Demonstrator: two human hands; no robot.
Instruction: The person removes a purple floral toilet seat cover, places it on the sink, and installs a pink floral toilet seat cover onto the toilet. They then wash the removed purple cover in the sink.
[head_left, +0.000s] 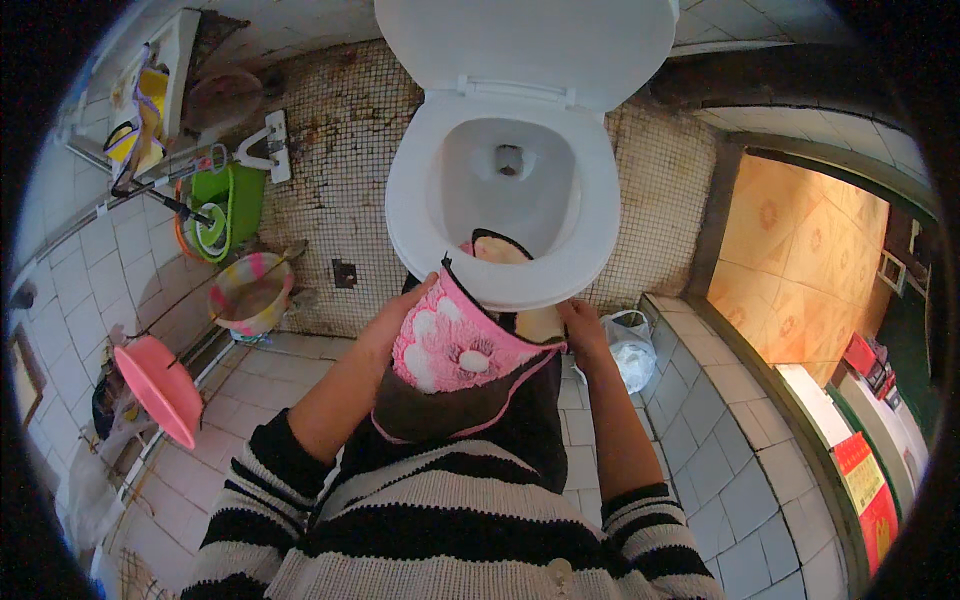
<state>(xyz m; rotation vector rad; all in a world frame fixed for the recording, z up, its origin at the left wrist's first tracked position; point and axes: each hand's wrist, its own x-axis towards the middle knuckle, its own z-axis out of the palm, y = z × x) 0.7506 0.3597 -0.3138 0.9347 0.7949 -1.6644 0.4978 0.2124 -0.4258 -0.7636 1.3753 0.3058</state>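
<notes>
Both my hands hold a pink plush toilet seat cover (pixel 468 352) with white flower petals, a brown band and a dark zipper edge. It hangs at the front of the white toilet seat (pixel 408 215), and a pale inner part of it shows over the front rim of the bowl. My left hand (pixel 398 312) is closed on the cover's left side, fingers partly hidden behind it. My right hand (pixel 585 328) grips its right edge near the underside of the seat. The toilet lid (pixel 525 45) stands raised.
At left are a green mop bucket (pixel 245 205), a patterned basin (pixel 252 292) and a pink basin (pixel 160 390). A white plastic bag (pixel 630 350) sits right of the toilet, beside a tiled ledge (pixel 720 400). A doorway opens onto an orange-tan floor (pixel 790 250).
</notes>
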